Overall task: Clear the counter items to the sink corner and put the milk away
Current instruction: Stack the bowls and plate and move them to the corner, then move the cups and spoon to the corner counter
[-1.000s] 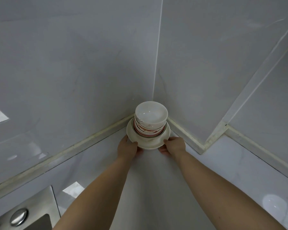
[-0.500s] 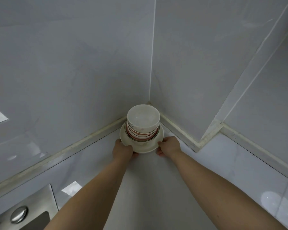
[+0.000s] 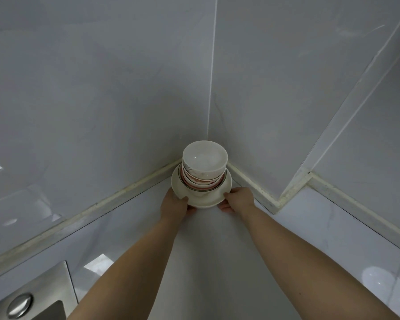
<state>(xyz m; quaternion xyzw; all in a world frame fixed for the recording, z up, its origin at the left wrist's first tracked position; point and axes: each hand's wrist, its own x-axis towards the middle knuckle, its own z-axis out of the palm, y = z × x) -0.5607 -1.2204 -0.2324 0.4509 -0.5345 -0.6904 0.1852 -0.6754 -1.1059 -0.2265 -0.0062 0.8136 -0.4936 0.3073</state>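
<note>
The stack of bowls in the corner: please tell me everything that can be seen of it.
The stack of bowls is several nested white bowls, glossy like ceramic, with reddish marks on the lower ones' sides; the top bowl looks empty. It stands upright on a cream plate with a thin dark ring, close to the wall corner. The left hand and the right hand grip the plate's rim on either side; neither touches the bowls. Whether the plate rests on the counter cannot be told.

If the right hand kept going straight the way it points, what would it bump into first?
The right hand grips the plate, so the plate comes first; straight beyond it, probably the wall in the corner.
</note>
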